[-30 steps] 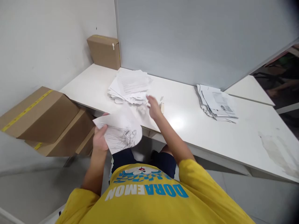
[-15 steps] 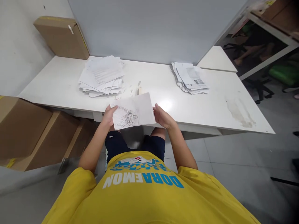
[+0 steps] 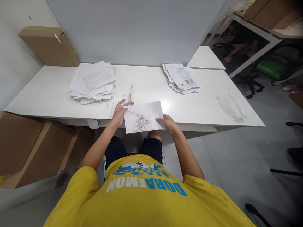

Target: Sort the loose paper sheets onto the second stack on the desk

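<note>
My right hand (image 3: 168, 123) grips the right edge of a white sheet with a black scribble (image 3: 143, 117), held over the front edge of the white table (image 3: 203, 104). My left hand (image 3: 119, 112) touches the sheet's left edge with its fingers stretched out toward a small cream stapler (image 3: 133, 97) lying just beyond it. A messy pile of white papers (image 3: 92, 82) lies at the back left of the table. A second paper stack (image 3: 181, 78) lies at the back right.
Cardboard boxes (image 3: 28, 142) stand on the floor to the left, and another box (image 3: 49, 45) sits in the back left corner. A grey partition (image 3: 132, 28) backs the table. Small paper scraps lie near the stapler. A stain (image 3: 228, 105) marks the table's right side.
The view swung right. My right hand came back from the left paper pile and took the sheet's right edge. My left hand has loosened and now reaches out toward the stapler.
</note>
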{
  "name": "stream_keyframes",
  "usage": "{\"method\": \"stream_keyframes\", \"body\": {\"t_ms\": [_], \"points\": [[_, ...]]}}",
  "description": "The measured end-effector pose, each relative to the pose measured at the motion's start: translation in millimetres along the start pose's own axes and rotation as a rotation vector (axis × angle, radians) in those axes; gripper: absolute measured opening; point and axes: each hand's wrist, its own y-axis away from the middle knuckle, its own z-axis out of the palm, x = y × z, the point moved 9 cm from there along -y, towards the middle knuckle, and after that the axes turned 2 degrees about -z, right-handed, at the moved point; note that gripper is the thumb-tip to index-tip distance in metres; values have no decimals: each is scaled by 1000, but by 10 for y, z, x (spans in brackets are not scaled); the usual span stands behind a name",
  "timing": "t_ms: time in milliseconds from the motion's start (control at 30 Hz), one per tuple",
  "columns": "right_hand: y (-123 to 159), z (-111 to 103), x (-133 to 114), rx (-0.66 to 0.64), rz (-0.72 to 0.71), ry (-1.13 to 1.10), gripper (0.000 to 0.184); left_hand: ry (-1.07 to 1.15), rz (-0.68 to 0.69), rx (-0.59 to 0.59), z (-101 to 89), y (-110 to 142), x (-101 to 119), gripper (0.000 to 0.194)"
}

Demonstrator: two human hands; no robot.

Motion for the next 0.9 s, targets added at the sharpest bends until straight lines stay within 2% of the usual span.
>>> {"method": "stream_keyframes", "body": {"t_ms": [67, 133, 200, 300, 400, 500, 600, 700, 800, 900], "points": [[-47, -83, -18, 39, -20, 22, 31, -209, 111, 90, -111, -146, 150, 62], [-100, -135, -52, 60, -46, 45, 35, -454, 211, 107, -139, -310, 308, 58], [-139, -169, -89, 77, -67, 70, 39, -666, 296, 26, -68, -464, 409, 55], [-143, -210, -157, 97, -109, 85, 43, -841, 367, -162, 83, -604, 407, 54], [-102, -225, -219, 63, -161, 64, 46, -897, 369, -255, 140, -661, 314, 58], [-85, -269, -293, 43, -238, 57, 48, -902, 372, -242, 118, -685, 255, 59], [-141, -357, -351, 83, -289, 74, 51, -878, 363, -207, 75, -691, 241, 60], [-232, -410, -348, 101, -253, 144, 52, -879, 359, -223, 86, -665, 251, 60], [-274, -407, -344, 59, -226, 234, 53, -908, 362, -272, 138, -619, 256, 58], [-287, -420, -330, 43, -225, 281, 54, -873, 358, -269, 150, -595, 275, 56]]}}
